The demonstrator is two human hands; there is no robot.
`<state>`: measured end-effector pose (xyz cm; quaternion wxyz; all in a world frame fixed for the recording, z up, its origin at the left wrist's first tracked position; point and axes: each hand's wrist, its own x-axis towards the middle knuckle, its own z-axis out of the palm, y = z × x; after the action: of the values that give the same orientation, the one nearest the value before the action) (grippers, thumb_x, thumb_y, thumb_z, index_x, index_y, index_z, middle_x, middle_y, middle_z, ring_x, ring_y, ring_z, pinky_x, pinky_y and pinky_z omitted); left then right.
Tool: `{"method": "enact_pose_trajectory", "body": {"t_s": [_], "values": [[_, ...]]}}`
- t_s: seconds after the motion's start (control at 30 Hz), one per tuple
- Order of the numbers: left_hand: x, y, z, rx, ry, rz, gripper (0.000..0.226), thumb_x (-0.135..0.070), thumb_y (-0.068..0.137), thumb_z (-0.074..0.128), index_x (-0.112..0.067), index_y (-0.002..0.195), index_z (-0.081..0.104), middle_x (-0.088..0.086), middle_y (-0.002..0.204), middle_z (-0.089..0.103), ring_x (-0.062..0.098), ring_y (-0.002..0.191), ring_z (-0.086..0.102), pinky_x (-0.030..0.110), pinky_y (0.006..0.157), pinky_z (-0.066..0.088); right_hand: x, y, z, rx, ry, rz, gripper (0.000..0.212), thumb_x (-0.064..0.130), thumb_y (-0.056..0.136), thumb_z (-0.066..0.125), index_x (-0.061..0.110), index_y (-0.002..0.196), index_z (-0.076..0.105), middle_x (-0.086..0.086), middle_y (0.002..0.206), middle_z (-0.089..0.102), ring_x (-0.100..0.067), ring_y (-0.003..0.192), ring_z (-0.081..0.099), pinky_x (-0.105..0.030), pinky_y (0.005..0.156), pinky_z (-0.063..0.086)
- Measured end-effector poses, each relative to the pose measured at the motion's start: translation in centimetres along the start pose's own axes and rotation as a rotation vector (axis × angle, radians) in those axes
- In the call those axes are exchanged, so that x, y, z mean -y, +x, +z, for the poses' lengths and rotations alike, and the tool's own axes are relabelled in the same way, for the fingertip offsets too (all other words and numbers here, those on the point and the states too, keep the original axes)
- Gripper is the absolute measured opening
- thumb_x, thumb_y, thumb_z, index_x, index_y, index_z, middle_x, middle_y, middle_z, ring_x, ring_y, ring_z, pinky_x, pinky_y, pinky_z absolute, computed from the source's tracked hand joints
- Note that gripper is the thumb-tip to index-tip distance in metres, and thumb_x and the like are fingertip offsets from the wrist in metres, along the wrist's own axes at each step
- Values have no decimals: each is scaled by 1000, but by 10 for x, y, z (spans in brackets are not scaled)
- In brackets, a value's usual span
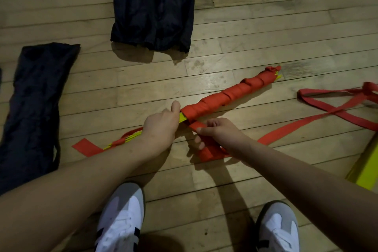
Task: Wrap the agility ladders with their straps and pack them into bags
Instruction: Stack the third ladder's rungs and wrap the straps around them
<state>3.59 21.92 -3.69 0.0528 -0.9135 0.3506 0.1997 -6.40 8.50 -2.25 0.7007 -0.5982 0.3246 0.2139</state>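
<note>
A bundle of yellow ladder rungs point(231, 95) lies slantwise on the wooden floor, most of its length wound in red strap. My left hand point(161, 127) grips the bundle's bare yellow part, thumb up beside the end of the wrapping. My right hand point(218, 131) pinches the red strap point(206, 150) just below the bundle, where it loops toward the floor. The strap's loose tail point(290, 130) runs away to the right. A short red end point(87, 146) sticks out at the bundle's near left end.
Two dark bags point(153, 6) lie side by side at the top, and a third dark bag point(34, 106) lies at the left. More red strap point(337, 104) lies tangled at the right. Yellow rungs point(368, 165) show at the right edge. My white shoes point(120, 221) stand below.
</note>
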Motion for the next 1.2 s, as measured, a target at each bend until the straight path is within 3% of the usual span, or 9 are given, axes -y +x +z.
{"method": "enact_pose_trajectory", "body": {"t_s": [0.2,0.33,0.43,0.5,0.63,0.8,0.97,1.07,1.2], "values": [[3,9,-3,-19,12,-114,59,-14,90,57,-11,137,22,12,108,57,30,93,61,35,64,42,2,-2,-1,32,38,43,4,3,93,56,2,89,59,-14,77,68,-19,61,63,-39,75,55],[-1,17,-9,57,-10,-138,70,-35,95,44,-13,148,4,22,132,38,39,121,42,45,99,34,6,-1,-4,42,72,75,3,2,93,56,1,92,59,-14,77,69,-21,63,64,-33,67,58],[-3,15,-9,148,-9,-142,81,-30,94,49,-12,151,-6,20,143,24,37,131,29,43,109,25,7,0,-6,42,60,64,2,3,92,57,2,92,59,-14,79,70,-21,63,65,-29,62,56],[-1,13,-6,138,-9,-94,81,-27,90,57,-8,149,7,19,141,30,35,129,35,40,103,33,7,1,-6,32,39,55,2,3,92,57,2,92,59,-14,78,70,-20,62,66,-27,60,55],[1,7,-6,86,-16,55,50,-29,85,65,-14,127,43,7,118,50,26,106,54,33,71,40,4,0,-7,21,-3,49,8,3,93,55,2,88,61,-14,78,70,-21,63,65,-28,63,57],[3,4,-3,8,-145,68,51,-17,85,64,-14,127,35,11,116,47,28,93,56,36,71,51,1,-3,-10,26,0,49,6,4,94,55,1,91,60,-15,79,70,-22,66,66,-30,67,58],[-4,3,-4,6,-151,-57,57,-9,86,59,-12,131,25,9,103,59,27,79,57,35,62,45,1,-3,-9,25,-5,45,8,6,94,55,3,89,61,-15,80,71,-22,67,67,-32,69,58],[-6,5,-2,31,-166,-89,60,-17,89,56,-11,137,22,17,117,51,34,99,57,40,76,46,-2,-4,-9,29,13,58,6,7,94,56,3,91,59,-14,79,71,-22,66,66,-32,68,58],[-13,8,-3,282,-198,-121,73,-34,91,51,-13,147,9,20,142,23,38,129,32,43,104,29,0,-3,-8,17,9,35,10,6,94,55,3,86,60,-14,75,69,-21,61,64,-28,62,56]]}}
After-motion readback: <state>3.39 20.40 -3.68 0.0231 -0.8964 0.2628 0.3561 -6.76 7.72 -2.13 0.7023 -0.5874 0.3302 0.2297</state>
